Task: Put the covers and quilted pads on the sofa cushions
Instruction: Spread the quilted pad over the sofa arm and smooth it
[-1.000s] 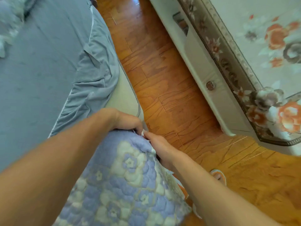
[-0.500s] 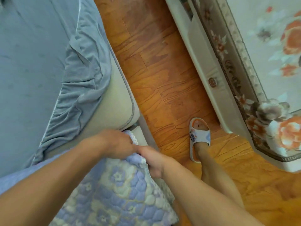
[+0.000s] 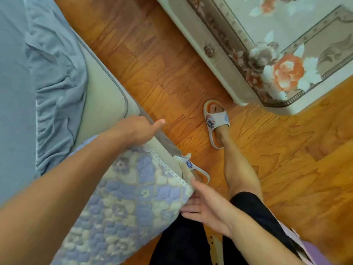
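The left hand lies on the far corner of the quilted pad, where the pad meets the beige cushion; its forefinger is stretched out toward the floor, and whether the other fingers pinch any fabric underneath cannot be told from this angle. The right hand is loose and flat-fingered, fingertips touching the pad's front edge just below the lace trim, grasping nothing. The pad, lilac and cream with a flower pattern, lies over the near cushion and hangs down its front face. Beyond it the grey-blue cover sits bunched and gathered on the next cushion, its elastic hem only partway round the beige side. The step in hand looks like seating the pad squarely: it would go best if the left hand anchors the far corner while the right smooths along the front edge, drawing the trim level with the cushion's piping. The hanging edge should be kept from dragging on the wooden floor or catching on the slipper near the low table.
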